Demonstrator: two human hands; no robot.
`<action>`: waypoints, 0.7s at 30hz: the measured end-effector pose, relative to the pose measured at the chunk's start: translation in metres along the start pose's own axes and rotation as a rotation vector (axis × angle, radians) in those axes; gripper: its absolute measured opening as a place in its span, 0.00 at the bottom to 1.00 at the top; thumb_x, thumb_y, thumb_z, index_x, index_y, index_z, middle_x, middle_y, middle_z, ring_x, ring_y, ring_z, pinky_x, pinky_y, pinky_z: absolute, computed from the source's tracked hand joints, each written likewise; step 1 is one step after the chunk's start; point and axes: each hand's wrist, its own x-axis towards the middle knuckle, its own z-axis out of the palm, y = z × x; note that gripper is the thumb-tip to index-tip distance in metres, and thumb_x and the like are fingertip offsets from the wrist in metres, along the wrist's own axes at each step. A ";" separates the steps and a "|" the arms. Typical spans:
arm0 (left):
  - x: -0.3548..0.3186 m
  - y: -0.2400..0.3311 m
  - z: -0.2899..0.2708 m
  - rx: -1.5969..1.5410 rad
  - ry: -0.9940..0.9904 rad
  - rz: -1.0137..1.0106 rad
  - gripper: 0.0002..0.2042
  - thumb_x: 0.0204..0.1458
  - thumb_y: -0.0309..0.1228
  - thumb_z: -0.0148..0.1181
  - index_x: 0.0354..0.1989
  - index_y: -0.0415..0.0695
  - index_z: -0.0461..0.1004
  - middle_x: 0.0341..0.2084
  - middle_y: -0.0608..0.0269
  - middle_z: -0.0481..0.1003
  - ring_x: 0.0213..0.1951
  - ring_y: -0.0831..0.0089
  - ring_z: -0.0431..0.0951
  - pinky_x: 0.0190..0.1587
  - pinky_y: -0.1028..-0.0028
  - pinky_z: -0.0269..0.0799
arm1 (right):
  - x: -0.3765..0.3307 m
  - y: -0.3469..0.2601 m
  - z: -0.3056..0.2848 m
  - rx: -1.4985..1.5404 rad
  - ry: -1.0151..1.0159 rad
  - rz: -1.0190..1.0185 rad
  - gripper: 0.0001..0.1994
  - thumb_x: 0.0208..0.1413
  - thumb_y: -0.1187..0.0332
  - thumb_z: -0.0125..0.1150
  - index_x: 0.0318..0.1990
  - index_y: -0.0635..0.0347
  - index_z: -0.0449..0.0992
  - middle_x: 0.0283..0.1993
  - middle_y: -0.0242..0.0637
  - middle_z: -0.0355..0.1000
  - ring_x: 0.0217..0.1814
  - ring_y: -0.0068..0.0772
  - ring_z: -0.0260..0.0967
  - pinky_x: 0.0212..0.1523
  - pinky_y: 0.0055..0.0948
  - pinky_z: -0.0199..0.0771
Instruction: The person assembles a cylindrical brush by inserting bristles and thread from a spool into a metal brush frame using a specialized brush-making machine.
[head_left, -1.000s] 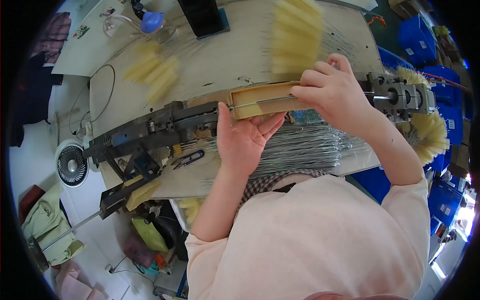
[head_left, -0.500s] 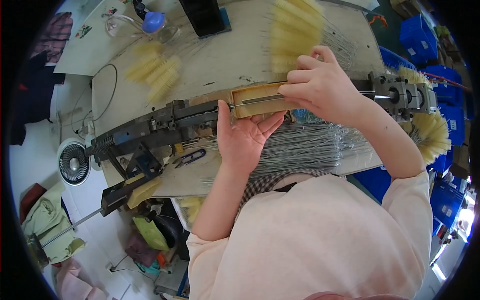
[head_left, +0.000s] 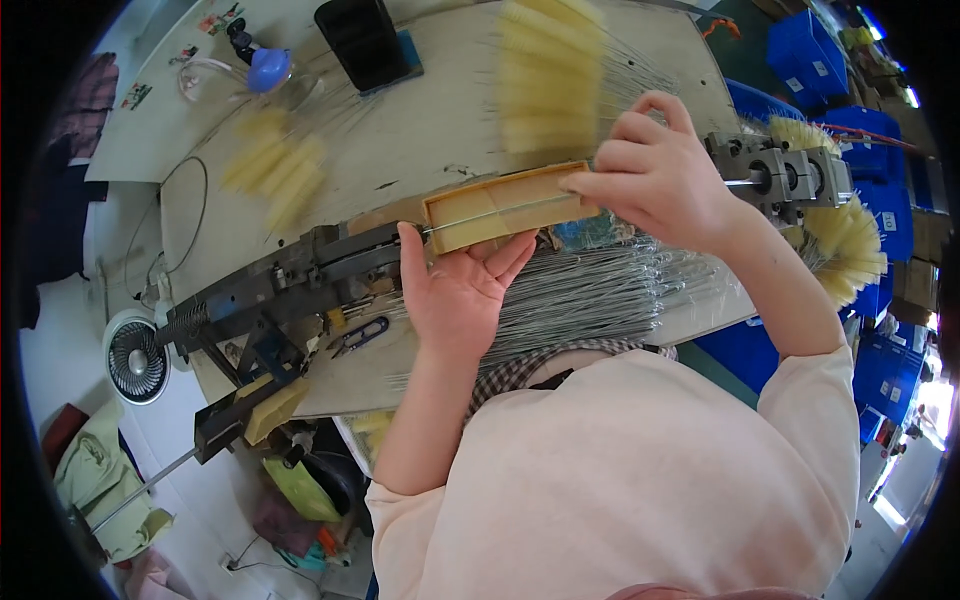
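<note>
Now mid-frame, shallow yellow-brown tray (head_left: 530, 190) lies lengthwise, rising rightward; left hand (head_left: 455, 298) spread wide below its left end; right hand (head_left: 662, 182) curled at right end, hold unclear.

Pale peach shirt (head_left: 620, 480) (lightly creased); short sleeves (head_left: 812, 400)

two bare hands are here, one left hand (head_left: 455, 305) and one right hand (head_left: 665, 180). there is one shallow tray (head_left: 535, 190), one worktable (head_left: 425, 135), one round fan (head_left: 137, 358), one pair of blue-handled snips (head_left: 373, 328) and one black upright panel (head_left: 358, 45). the yellow brushes (head_left: 550, 80) blur together, so their number cannot be told. the metal wires (head_left: 590, 295) lie many deep, too dense to count. blue bins (head_left: 805, 65) number at least three.
</note>
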 end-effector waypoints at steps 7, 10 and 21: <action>0.000 0.000 -0.006 -0.208 -0.164 -0.071 0.40 0.52 0.64 0.31 0.61 0.40 0.53 0.54 0.50 0.64 0.54 0.55 0.68 0.59 0.61 0.55 | 0.009 -0.050 0.016 0.121 0.084 -0.097 0.12 0.38 0.70 0.61 0.34 0.43 0.74 0.24 0.19 0.61 0.33 0.24 0.61 0.50 0.37 0.55; -0.002 0.002 -0.002 -0.076 -0.107 -0.049 0.40 0.50 0.64 0.37 0.61 0.41 0.53 0.55 0.49 0.63 0.56 0.56 0.65 0.61 0.63 0.53 | 0.016 -0.051 0.027 -0.065 0.035 -0.038 0.12 0.37 0.70 0.59 0.33 0.44 0.74 0.24 0.19 0.62 0.35 0.24 0.61 0.50 0.38 0.55; -0.002 0.004 0.001 0.018 -0.073 -0.036 0.42 0.50 0.65 0.36 0.62 0.38 0.50 0.57 0.46 0.58 0.58 0.49 0.61 0.62 0.58 0.49 | 0.033 -0.012 0.017 0.014 -0.127 -0.027 0.06 0.44 0.64 0.60 0.32 0.46 0.74 0.28 0.22 0.66 0.40 0.27 0.62 0.51 0.39 0.53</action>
